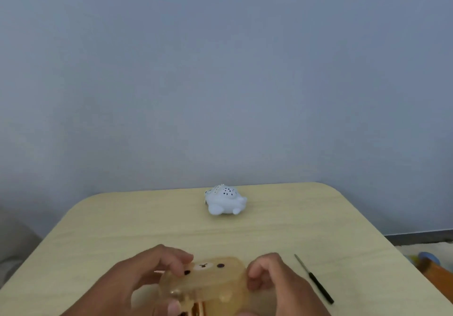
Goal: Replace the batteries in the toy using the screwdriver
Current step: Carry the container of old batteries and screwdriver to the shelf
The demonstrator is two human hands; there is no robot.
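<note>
We grip the bear toy [208, 281] from both sides at the counter's [122, 222] near edge, left hand [137, 279] and right hand [277, 281] curled around it. The screwdriver [315, 279] lies untouched just right. We should turn the toy over steadily to expose the battery cover.

The near toy [208, 281] looks like translucent amber plastic, soft and glossy. The far toy [225, 200] is smooth, matt white plastic. The table [122, 220] has pale wood-grain laminate, matt. At right, the screwdriver [315, 279] has a metal shaft and black handle.
</note>
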